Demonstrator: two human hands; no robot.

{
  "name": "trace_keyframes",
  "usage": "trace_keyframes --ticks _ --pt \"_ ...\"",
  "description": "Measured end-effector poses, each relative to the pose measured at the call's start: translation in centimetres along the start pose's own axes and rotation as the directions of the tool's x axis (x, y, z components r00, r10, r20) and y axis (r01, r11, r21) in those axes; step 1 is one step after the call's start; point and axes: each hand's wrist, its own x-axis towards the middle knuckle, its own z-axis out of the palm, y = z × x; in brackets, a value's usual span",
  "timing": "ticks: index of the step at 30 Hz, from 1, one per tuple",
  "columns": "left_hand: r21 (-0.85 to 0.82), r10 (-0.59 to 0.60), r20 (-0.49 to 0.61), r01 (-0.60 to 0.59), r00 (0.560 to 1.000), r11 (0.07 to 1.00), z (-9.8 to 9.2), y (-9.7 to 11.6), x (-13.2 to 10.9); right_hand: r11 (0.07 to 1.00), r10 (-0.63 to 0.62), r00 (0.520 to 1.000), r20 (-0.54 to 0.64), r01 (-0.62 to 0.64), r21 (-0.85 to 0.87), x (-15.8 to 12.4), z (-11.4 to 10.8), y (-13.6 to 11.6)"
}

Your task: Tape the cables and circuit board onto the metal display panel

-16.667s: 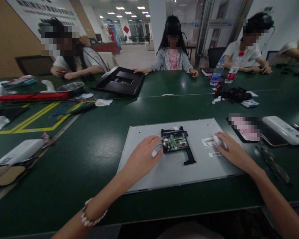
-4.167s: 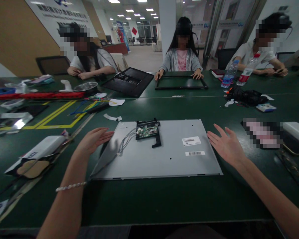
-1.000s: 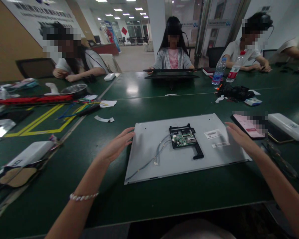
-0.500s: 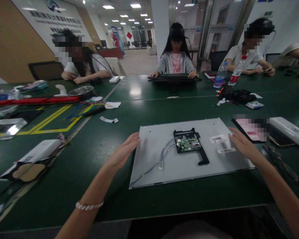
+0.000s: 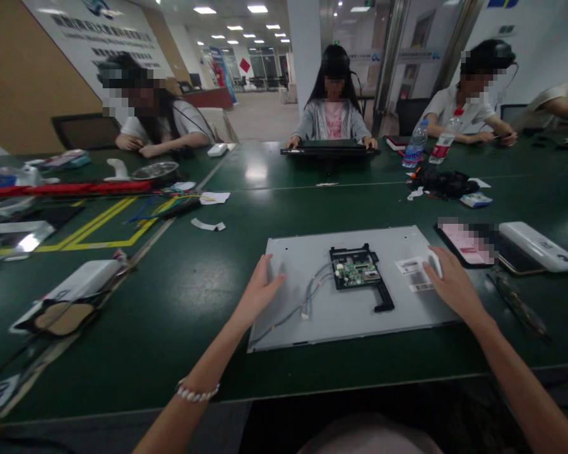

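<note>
Both forearms reach out over the green table (image 5: 189, 296). The left hand (image 5: 260, 293) lies flat, fingers open, on the left margin of the grey panel (image 5: 341, 318). The right hand (image 5: 452, 284) is open too, fingertips by the labels (image 5: 414, 272) at its right edge, gripping nothing. This looks like squaring the panel mid-table; any shift calls for even pressure, minding the loose cable (image 5: 307, 296) beside the circuit board (image 5: 357, 271). Opposite, a person holds a black frame (image 5: 329, 149).

A dark green worktop (image 5: 312, 208) spans the room. At ten o'clock a wood-panelled wall (image 5: 19, 82) carries a white printed board (image 5: 99, 31), a black chair (image 5: 85, 129) below it. At twelve stand a white pillar (image 5: 303, 44) and rows of ceiling lights (image 5: 258, 9) over a pale floor (image 5: 265, 116); at one o'clock, metal-framed glass doors (image 5: 392, 50).
</note>
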Motion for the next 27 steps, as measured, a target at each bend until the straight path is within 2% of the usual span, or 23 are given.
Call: trace_keyframes --ticks 4,9,14,17,20,23,25,27 --pt "0.232 0.091 -0.038 -0.080 0.995 0.969 0.7 -1.5 0.8 0.999 0.000 1.000 -0.009 0.000 -0.047 0.1 0.3 0.2" --pt "0.330 0.123 -0.038 -0.103 0.992 0.938 1.0 -1.8 1.3 0.998 -0.035 0.999 -0.023 0.033 -0.062 0.5 0.3 0.2" --pt "0.392 0.155 -0.041 -0.127 0.987 0.911 0.8 -0.8 0.9 0.996 -0.067 0.998 0.002 0.067 -0.065 2.1 0.1 -1.5" --pt "0.442 0.200 -0.052 -0.157 0.978 0.883 0.7 1.2 1.0 0.988 -0.157 0.982 0.102 0.157 0.008 4.4 0.1 -3.9" --pt "0.432 0.237 0.086 -0.251 0.968 0.866 1.8 4.4 2.0 0.958 -0.279 0.930 0.241 0.252 0.136 6.8 0.4 -7.1" --pt "0.354 0.242 0.240 -0.317 0.940 0.880 3.9 7.2 3.7 0.907 -0.390 0.836 0.387 0.278 0.315 8.5 1.3 -9.8" --pt "0.266 0.284 0.312 -0.370 0.907 0.890 5.3 8.0 4.7 0.881 -0.433 0.788 0.439 0.267 0.390 9.0 1.9 -10.5" --pt "0.167 0.333 0.376 -0.417 0.865 0.894 6.0 7.9 5.5 0.869 -0.459 0.741 0.490 0.258 0.423 9.0 2.4 -10.4"
